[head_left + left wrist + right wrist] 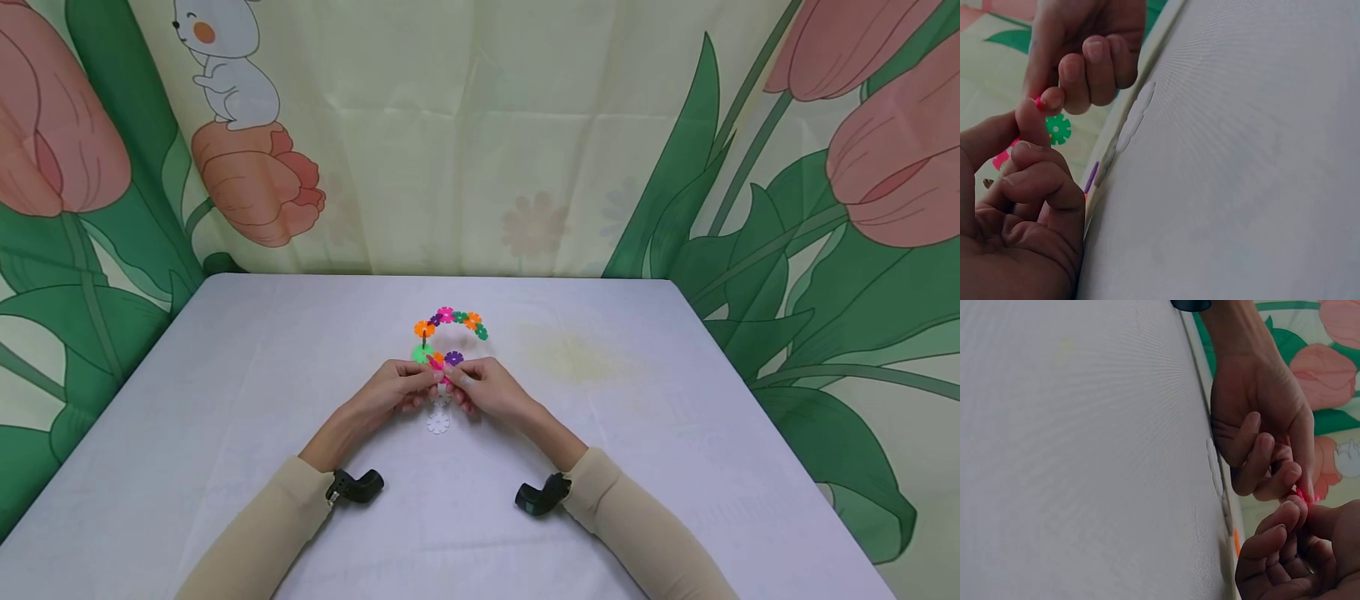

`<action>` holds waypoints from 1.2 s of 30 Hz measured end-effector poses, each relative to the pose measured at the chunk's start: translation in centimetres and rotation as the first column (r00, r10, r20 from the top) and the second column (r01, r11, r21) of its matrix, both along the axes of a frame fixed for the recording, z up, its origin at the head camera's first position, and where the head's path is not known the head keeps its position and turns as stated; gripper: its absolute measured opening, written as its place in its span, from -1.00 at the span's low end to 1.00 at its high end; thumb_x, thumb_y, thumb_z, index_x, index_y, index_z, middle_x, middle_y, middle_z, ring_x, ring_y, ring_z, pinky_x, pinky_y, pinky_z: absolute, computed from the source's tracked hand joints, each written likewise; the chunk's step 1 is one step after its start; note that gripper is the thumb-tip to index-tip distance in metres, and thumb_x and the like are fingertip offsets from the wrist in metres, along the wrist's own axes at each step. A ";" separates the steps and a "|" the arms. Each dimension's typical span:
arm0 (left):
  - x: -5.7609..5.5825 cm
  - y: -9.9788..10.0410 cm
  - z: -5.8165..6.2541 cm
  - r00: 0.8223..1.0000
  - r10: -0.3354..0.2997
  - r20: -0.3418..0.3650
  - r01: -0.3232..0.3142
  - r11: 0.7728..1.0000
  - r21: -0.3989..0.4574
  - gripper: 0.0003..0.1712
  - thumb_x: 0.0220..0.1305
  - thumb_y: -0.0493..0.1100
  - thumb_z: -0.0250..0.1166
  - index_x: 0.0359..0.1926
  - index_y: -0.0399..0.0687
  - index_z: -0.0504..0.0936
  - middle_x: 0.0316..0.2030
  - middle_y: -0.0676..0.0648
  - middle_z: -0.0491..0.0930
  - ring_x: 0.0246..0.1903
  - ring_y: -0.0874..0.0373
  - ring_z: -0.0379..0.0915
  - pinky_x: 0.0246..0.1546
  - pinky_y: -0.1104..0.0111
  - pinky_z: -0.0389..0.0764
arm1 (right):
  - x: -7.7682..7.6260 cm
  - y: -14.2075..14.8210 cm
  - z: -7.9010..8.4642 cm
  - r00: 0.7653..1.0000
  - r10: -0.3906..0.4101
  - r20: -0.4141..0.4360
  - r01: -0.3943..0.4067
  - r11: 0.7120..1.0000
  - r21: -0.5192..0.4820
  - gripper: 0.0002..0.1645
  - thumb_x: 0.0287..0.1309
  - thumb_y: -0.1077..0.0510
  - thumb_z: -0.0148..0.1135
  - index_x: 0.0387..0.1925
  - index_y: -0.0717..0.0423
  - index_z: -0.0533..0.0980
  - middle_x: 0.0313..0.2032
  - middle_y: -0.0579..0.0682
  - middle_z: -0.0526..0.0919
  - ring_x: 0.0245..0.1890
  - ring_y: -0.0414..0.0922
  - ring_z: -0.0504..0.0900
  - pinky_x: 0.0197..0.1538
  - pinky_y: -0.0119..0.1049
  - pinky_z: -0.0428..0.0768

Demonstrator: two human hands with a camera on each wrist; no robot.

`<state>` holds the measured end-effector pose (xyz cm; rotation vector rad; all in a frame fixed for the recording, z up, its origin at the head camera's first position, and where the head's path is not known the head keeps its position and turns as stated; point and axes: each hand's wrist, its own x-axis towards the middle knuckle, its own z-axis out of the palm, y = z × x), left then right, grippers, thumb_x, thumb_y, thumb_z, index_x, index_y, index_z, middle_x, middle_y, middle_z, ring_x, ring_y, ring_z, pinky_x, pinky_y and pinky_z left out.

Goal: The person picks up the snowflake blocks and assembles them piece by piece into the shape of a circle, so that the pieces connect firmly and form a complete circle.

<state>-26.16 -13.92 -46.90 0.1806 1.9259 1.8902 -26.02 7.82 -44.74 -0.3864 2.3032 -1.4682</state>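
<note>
Over the middle of the table, my left hand (395,387) and right hand (491,390) meet fingertip to fingertip. Between thumbs and forefingers they both pinch pink notched plastic snowflake discs (1302,495), mostly covered by the fingers. Just beyond the hands lie a light green disc (421,353) and a purple disc (453,358), with an orange one partly hidden between them. A curved chain of joined discs (446,314) in orange, purple, pink and green arches behind these. White discs (438,422) lie on the table below the hands.
The white-covered table (225,417) reaches back to a curtain (480,167) printed with tulips and a white animal. Each wrist carries a black camera (358,486) at the end of a beige sleeve (258,533).
</note>
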 end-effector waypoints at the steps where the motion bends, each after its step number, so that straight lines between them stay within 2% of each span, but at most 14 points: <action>1: 0.0 0.0 0.0 1.000 0.000 0.000 0.000 1.000 0.001 -0.79 0.54 -0.13 0.26 -0.20 -0.09 0.77 -0.48 0.12 0.63 -0.53 0.26 0.33 -0.53 0.49 0.32 | 0.0 0.0 0.0 1.000 -0.003 0.000 0.003 1.000 -0.002 -0.55 0.57 -0.06 0.16 -0.32 0.23 0.62 -0.55 -0.07 0.55 -0.56 -0.18 0.49 -0.42 -0.39 0.47; 6: 0.1 0.0 0.2 1.000 -0.007 -0.005 0.007 1.000 0.004 -0.78 0.55 -0.11 0.26 -0.15 -0.12 0.77 -0.46 0.11 0.65 -0.52 0.26 0.34 -0.52 0.50 0.33 | 0.0 0.0 -0.1 1.000 -0.002 0.011 0.003 1.000 -0.014 -0.54 0.59 -0.04 0.13 -0.32 0.24 0.61 -0.57 -0.08 0.53 -0.57 -0.17 0.47 -0.44 -0.38 0.46; 11: 0.2 0.0 0.2 1.000 -0.001 -0.008 0.002 1.000 0.026 -0.80 0.55 -0.13 0.25 -0.17 -0.14 0.72 -0.46 0.10 0.63 -0.53 0.28 0.33 -0.54 0.50 0.33 | -0.3 0.0 -0.3 0.998 -0.032 0.047 0.034 0.998 -0.050 -0.45 0.67 -0.09 -0.04 -0.25 0.25 0.63 -0.53 -0.05 0.54 -0.57 -0.16 0.50 -0.47 -0.38 0.48; 14: 0.2 0.0 0.1 1.000 0.000 -0.016 0.001 0.999 0.042 -0.79 0.56 -0.14 0.24 -0.17 -0.21 0.67 -0.46 0.10 0.60 -0.55 0.29 0.32 -0.55 0.50 0.32 | -0.4 0.2 -0.4 0.997 -0.054 0.051 0.056 0.998 -0.036 -0.50 0.67 -0.06 -0.03 -0.19 0.23 0.63 -0.52 -0.04 0.56 -0.59 -0.16 0.50 -0.50 -0.38 0.50; 17: 0.1 0.0 0.1 1.000 0.005 -0.022 -0.004 0.999 0.046 -0.76 0.57 -0.13 0.24 -0.15 -0.25 0.65 -0.46 0.10 0.59 -0.55 0.30 0.31 -0.55 0.50 0.31 | -0.4 0.4 -0.5 0.999 -0.041 0.007 0.041 0.998 0.040 -0.71 0.58 0.06 0.13 -0.14 0.16 0.66 -0.54 -0.03 0.57 -0.62 -0.16 0.50 -0.51 -0.38 0.54; 20: 0.0 -0.1 0.0 1.000 0.009 -0.028 -0.007 0.999 0.044 -0.76 0.57 -0.12 0.24 -0.15 -0.25 0.64 -0.46 0.09 0.58 -0.55 0.30 0.31 -0.55 0.50 0.30 | -0.3 0.5 -0.4 0.996 0.019 -0.083 -0.007 0.989 0.150 -0.84 0.44 0.11 0.30 -0.08 0.06 0.71 -0.57 -0.05 0.58 -0.62 -0.17 0.51 -0.48 -0.39 0.52; 25: 0.0 -0.2 -0.1 0.999 0.005 -0.034 -0.003 0.999 0.046 -0.75 0.58 -0.14 0.23 -0.13 -0.30 0.61 -0.44 0.07 0.57 -0.54 0.29 0.31 -0.55 0.50 0.30 | -0.4 0.3 -0.6 0.961 0.153 -0.232 -0.083 0.955 0.285 -0.65 0.32 0.01 0.45 0.10 -0.04 0.74 -0.57 -0.12 0.53 -0.54 -0.22 0.45 -0.41 -0.42 0.38; 28: -0.1 -0.2 -0.1 0.999 0.006 -0.032 -0.005 0.999 0.044 -0.74 0.58 -0.13 0.23 -0.11 -0.32 0.61 -0.44 0.06 0.57 -0.54 0.28 0.31 -0.55 0.50 0.30 | -0.4 0.1 -0.6 0.942 0.196 -0.274 -0.098 0.938 0.334 -0.59 0.30 -0.01 0.48 0.16 -0.08 0.73 -0.62 -0.16 0.44 -0.56 -0.24 0.39 -0.43 -0.43 0.29; 32: -0.2 -0.2 -0.1 1.000 0.007 -0.023 -0.006 1.000 0.030 -0.72 0.57 -0.11 0.25 -0.11 -0.30 0.62 -0.43 0.06 0.57 -0.54 0.28 0.31 -0.55 0.50 0.30 | -0.4 -0.2 -0.6 0.931 0.202 -0.304 -0.086 0.931 0.356 -0.61 0.27 0.03 0.51 0.12 -0.07 0.74 -0.64 -0.17 0.40 -0.57 -0.25 0.35 -0.43 -0.44 0.25; 36: -0.2 -0.2 -0.2 1.000 0.005 -0.014 -0.005 1.000 0.027 -0.72 0.57 -0.10 0.25 -0.11 -0.30 0.62 -0.42 0.05 0.58 -0.53 0.28 0.32 -0.54 0.50 0.31 | -0.4 -0.1 -0.6 0.941 0.168 -0.293 -0.063 0.940 0.337 -0.66 0.22 0.06 0.56 0.02 -0.01 0.77 -0.59 -0.14 0.51 -0.52 -0.23 0.41 -0.41 -0.44 0.32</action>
